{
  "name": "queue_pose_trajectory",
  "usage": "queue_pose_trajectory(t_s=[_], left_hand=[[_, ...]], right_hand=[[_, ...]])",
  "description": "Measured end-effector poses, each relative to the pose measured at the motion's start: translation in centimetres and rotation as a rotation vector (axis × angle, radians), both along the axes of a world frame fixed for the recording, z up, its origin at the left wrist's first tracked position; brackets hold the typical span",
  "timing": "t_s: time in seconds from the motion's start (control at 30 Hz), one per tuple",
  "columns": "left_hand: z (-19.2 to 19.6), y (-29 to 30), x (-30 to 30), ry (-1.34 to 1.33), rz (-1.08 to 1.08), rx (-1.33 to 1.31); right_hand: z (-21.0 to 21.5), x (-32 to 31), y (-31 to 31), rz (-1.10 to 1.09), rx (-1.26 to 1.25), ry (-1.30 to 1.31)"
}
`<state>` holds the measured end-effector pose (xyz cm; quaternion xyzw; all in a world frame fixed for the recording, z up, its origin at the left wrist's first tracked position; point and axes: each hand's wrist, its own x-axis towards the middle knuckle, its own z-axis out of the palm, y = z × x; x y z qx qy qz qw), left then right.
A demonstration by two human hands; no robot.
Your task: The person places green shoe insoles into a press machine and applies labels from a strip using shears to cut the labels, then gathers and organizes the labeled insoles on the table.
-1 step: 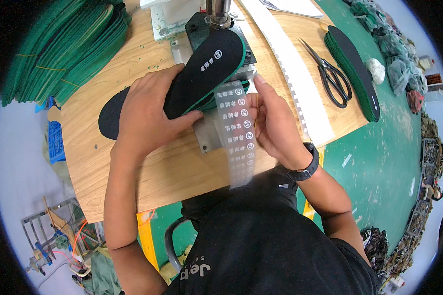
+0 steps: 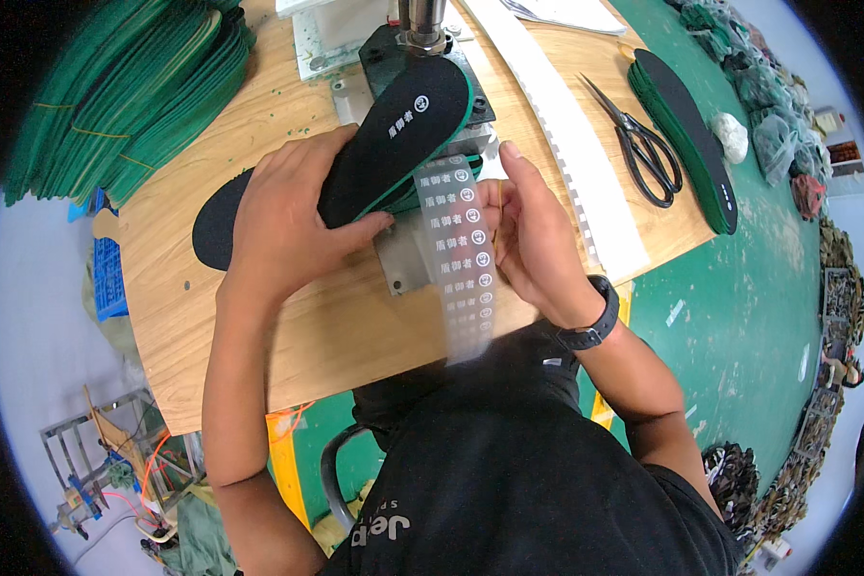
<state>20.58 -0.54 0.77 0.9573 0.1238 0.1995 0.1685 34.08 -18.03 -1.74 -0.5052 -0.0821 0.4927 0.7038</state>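
Note:
My left hand (image 2: 288, 221) grips a black insole with a green edge (image 2: 403, 125) and holds it on the metal plate of a small press (image 2: 418, 29). Under that hand, a second black insole (image 2: 216, 226) lies flat on the wooden table (image 2: 259, 336). My right hand (image 2: 533, 230) pinches a clear strip of round printed labels (image 2: 461, 254). The strip runs from under the insole's heel down over the table's near edge.
Stacks of green insoles (image 2: 115, 96) fill the table's far left. A long white backing strip (image 2: 566, 134) crosses the table to the right of the press. Black scissors (image 2: 648, 154) and a pile of black insoles (image 2: 686, 134) lie at the right edge, above a green floor (image 2: 739, 317).

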Motion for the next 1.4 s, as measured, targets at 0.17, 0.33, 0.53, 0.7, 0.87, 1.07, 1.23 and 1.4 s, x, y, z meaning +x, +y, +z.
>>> queue_pose_trajectory(t_s=[0.17, 0.33, 0.53, 0.7, 0.87, 1.07, 1.23, 1.4], left_hand=[[0.0, 0.1, -0.1, -0.016, 0.003, -0.023], [0.1, 0.2, -0.4, -0.027, 0.014, -0.062], [0.3, 0.0, -0.5, -0.028, 0.036, -0.056], [0.1, 0.2, -0.5, -0.046, 0.030, -0.046], [0.3, 0.0, -0.5, -0.014, 0.020, -0.072], [0.6, -0.1, 0.0, 0.026, 0.017, -0.097], [0.1, 0.3, -0.9, -0.063, 0.055, -0.125], [1.4, -0.2, -0.6, -0.099, 0.162, -0.388]], right_hand=[[-0.4, 0.0, -0.5, -0.008, 0.061, -0.013], [0.7, -0.7, -0.5, -0.044, 0.034, -0.049], [0.4, -0.7, -0.5, -0.027, 0.074, -0.057], [0.7, -0.9, -0.6, -0.029, 0.030, -0.118], [-0.8, -0.7, -0.2, -0.021, -0.014, -0.246], [-0.4, -0.7, -0.1, -0.008, 0.016, -0.202], [-0.8, -1.3, -1.1, -0.097, 0.090, -0.302], [0.9, 0.0, -2.8, -0.400, 0.182, -0.071]])
